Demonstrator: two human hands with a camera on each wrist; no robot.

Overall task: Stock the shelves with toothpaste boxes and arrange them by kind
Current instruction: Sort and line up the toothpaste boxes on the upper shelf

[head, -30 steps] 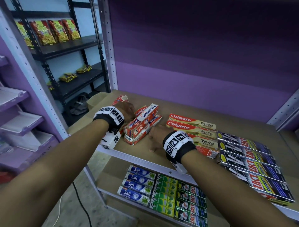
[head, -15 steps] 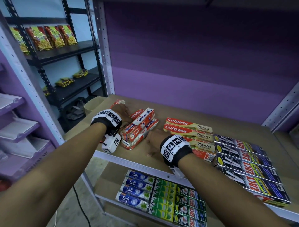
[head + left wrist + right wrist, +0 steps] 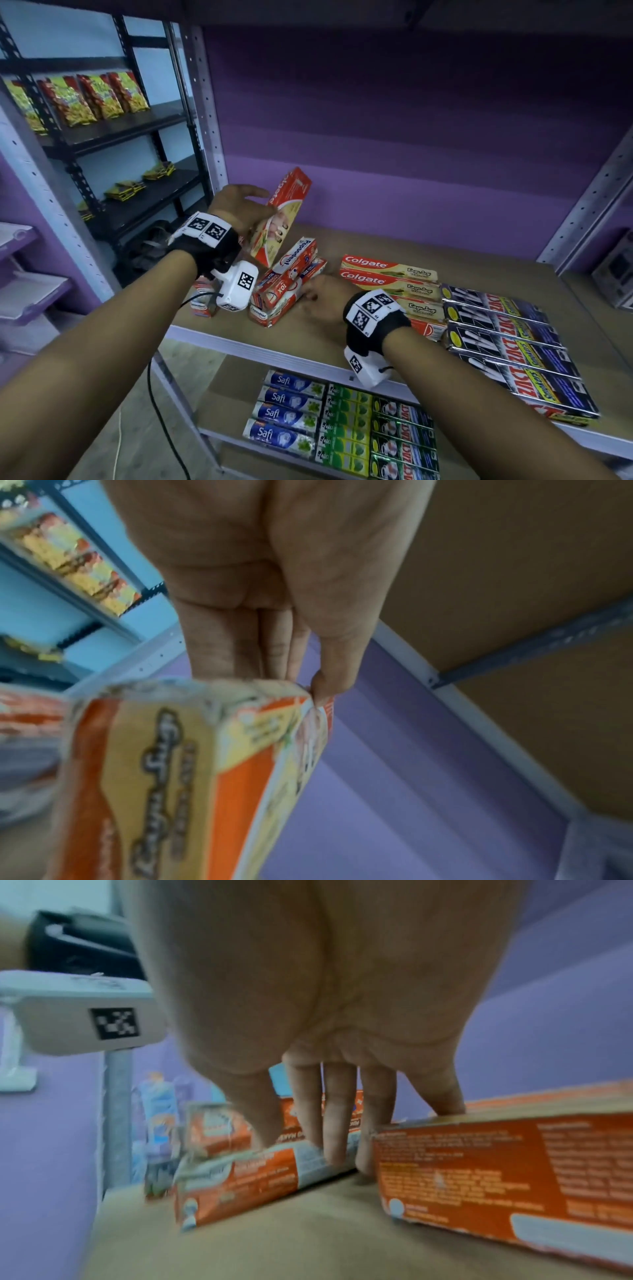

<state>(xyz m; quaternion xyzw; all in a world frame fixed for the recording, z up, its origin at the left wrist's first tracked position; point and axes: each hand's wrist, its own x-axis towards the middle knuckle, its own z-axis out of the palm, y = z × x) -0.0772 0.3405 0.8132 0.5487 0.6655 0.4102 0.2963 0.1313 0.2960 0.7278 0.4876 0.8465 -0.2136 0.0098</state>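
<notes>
My left hand (image 3: pixel 263 212) holds a red and cream Colgate box (image 3: pixel 281 219) tilted in the air above the shelf's left end. In the left wrist view the thumb (image 3: pixel 325 680) pinches the box (image 3: pixel 205 777) at its top corner. Below it lies a loose pile of red Pepsodent boxes (image 3: pixel 291 277). My right hand (image 3: pixel 313 294) rests open on the shelf board (image 3: pixel 445 246) between that pile and a row of Colgate boxes (image 3: pixel 387 274). Its straight fingers (image 3: pixel 335 1123) touch a Pepsodent box (image 3: pixel 240 1172) and the nearest Colgate box (image 3: pixel 496 1164).
Black Zact boxes (image 3: pixel 507 339) lie in a row at the shelf's right. A small Pepsodent box (image 3: pixel 202 301) sits at the front left corner. The lower shelf holds blue Safi boxes (image 3: pixel 287 407) and green boxes (image 3: pixel 346 428). A black rack with snack packets (image 3: pixel 92 96) stands to the left.
My left hand has lifted the Colgate box from beside the Pepsodent pile up off the shelf. The right hand stays low by the pile.
</notes>
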